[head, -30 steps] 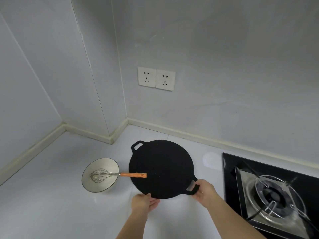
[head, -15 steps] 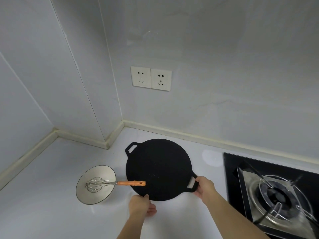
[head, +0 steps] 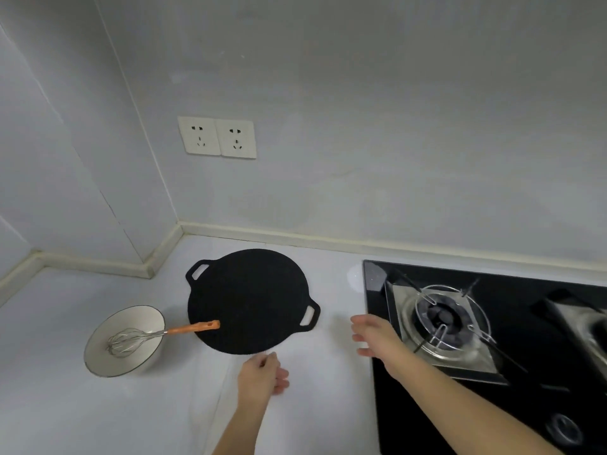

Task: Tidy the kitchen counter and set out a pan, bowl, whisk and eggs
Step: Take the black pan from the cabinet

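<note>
I have released the flat round black pan (head: 249, 300): right hand (head: 377, 336) spread, left hand (head: 262, 376) loosely curled, empty.

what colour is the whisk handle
Orange, on the whisk resting in the bowl; clearest in the head view.

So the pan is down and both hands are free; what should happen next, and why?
Probably go and fetch the eggs. The pan lies flat on the counter, the whisk rests in the bowl, the left hand and right hand hold nothing, and no eggs are in view.
</note>
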